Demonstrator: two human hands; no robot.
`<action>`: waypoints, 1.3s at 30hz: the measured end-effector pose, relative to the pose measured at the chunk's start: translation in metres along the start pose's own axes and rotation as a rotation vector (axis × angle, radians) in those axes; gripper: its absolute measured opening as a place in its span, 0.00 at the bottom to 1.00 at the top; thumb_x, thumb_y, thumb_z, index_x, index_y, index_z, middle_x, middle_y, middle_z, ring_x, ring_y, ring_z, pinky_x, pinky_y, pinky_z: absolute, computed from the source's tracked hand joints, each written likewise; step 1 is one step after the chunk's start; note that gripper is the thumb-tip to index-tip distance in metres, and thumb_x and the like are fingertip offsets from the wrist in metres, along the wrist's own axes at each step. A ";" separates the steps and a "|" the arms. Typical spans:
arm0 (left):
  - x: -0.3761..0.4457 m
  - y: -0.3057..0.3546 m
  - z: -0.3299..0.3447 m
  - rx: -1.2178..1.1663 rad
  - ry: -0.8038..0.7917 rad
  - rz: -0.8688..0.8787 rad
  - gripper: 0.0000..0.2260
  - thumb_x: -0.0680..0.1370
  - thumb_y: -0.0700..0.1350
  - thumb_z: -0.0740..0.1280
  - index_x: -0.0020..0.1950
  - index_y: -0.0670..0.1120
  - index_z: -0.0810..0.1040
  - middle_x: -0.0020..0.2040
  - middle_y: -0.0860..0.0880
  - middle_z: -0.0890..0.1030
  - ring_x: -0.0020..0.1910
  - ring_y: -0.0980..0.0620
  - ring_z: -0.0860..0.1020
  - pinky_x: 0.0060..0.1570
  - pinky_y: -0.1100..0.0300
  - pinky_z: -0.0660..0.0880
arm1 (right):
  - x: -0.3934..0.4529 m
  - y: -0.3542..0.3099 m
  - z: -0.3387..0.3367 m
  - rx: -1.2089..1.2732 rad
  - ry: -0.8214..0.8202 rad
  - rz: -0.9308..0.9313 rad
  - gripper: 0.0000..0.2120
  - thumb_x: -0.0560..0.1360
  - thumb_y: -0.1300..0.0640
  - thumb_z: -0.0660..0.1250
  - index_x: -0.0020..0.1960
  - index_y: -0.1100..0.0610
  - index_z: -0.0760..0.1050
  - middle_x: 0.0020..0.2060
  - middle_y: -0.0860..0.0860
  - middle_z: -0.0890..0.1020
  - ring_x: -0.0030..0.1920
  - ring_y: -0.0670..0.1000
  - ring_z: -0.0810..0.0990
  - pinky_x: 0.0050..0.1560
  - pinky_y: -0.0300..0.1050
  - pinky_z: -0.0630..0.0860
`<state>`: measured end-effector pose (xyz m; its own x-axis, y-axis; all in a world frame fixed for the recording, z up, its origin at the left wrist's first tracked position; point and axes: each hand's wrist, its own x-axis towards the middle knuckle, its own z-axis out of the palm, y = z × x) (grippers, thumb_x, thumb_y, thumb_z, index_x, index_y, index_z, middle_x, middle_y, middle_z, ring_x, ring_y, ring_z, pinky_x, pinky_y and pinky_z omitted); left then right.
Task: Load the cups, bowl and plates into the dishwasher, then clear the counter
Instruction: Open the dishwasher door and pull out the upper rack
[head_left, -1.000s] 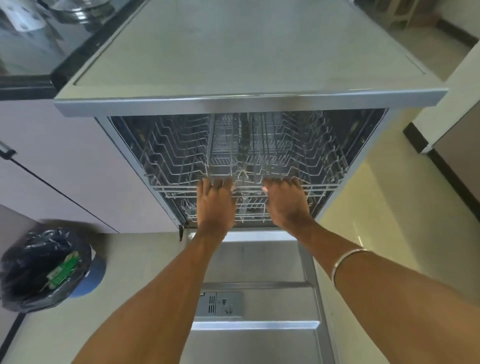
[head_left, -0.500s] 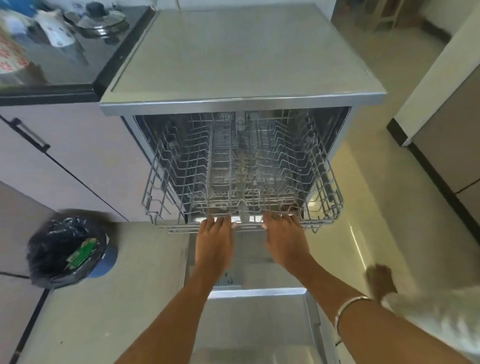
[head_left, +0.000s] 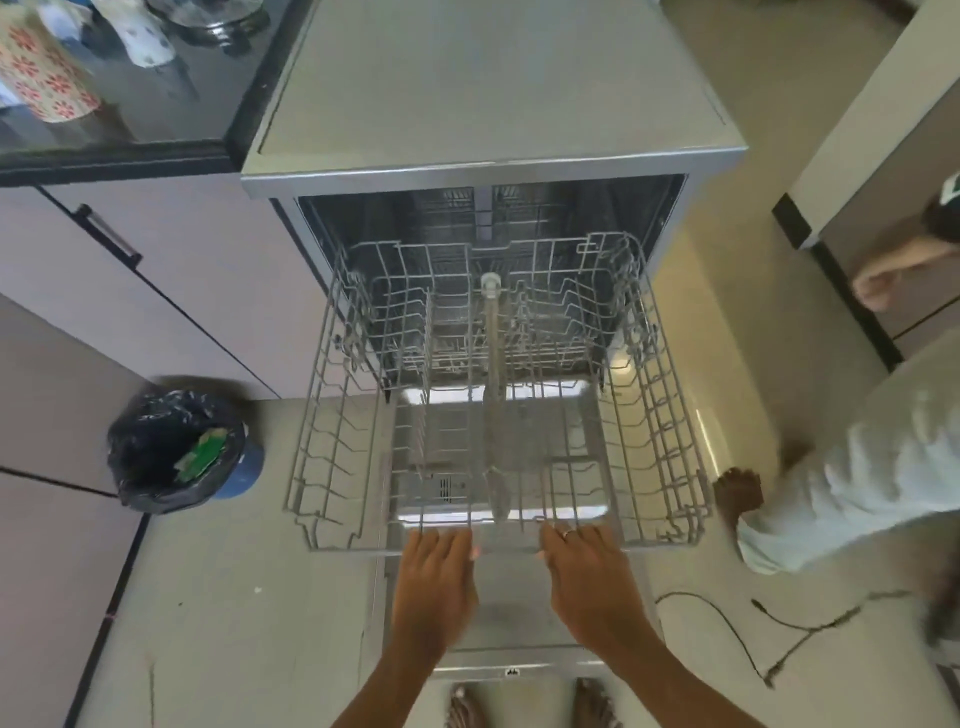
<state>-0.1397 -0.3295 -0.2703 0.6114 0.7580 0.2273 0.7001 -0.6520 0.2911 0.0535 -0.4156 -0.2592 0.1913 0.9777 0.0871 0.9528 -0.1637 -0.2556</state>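
The dishwasher (head_left: 488, 93) stands open with its door (head_left: 511, 662) folded down. Its grey wire rack (head_left: 322, 415) is pulled far out over the door and holds no dishes. My left hand (head_left: 436, 577) and my right hand (head_left: 587, 571) grip the rack's front rim side by side, fingers curled over the wire. On the black counter (head_left: 130, 124) at the upper left stand a red-patterned cup (head_left: 47, 73), a white cup (head_left: 148, 41) and a glass piece (head_left: 208, 15), partly cut off by the frame's edge.
A bin with a black liner (head_left: 179, 447) sits on the floor left of the rack. Another person's sleeve (head_left: 857, 467) and hand (head_left: 737, 493) reach in close to the rack's right side. A black cable (head_left: 727, 623) lies on the floor at the right.
Both hands have drawn the rack from inside the dishwasher out over the door. A second person's arm has come in from the right.
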 end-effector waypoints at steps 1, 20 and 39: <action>-0.006 0.002 -0.001 -0.005 -0.019 0.011 0.05 0.75 0.37 0.67 0.45 0.47 0.78 0.39 0.51 0.76 0.37 0.49 0.71 0.42 0.55 0.67 | -0.006 0.000 0.000 -0.007 -0.005 0.005 0.09 0.73 0.58 0.66 0.53 0.52 0.78 0.43 0.45 0.82 0.43 0.50 0.78 0.48 0.46 0.75; 0.016 0.034 -0.034 0.049 -0.385 -0.224 0.28 0.85 0.56 0.41 0.46 0.51 0.80 0.39 0.54 0.81 0.39 0.53 0.78 0.53 0.56 0.73 | 0.010 -0.010 -0.063 0.232 -0.292 0.280 0.20 0.84 0.49 0.49 0.51 0.55 0.78 0.45 0.50 0.82 0.46 0.49 0.77 0.49 0.41 0.71; 0.046 0.046 -0.158 -0.204 -0.630 -0.497 0.25 0.85 0.51 0.46 0.77 0.36 0.61 0.75 0.36 0.66 0.76 0.40 0.62 0.75 0.44 0.58 | 0.052 -0.043 -0.190 0.156 -0.531 0.369 0.23 0.84 0.53 0.46 0.67 0.66 0.69 0.65 0.66 0.72 0.67 0.64 0.69 0.67 0.58 0.67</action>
<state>-0.1384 -0.3216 -0.0994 0.3827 0.7647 -0.5185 0.8999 -0.1815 0.3966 0.0671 -0.3831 -0.0608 0.3187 0.7996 -0.5090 0.7941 -0.5184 -0.3172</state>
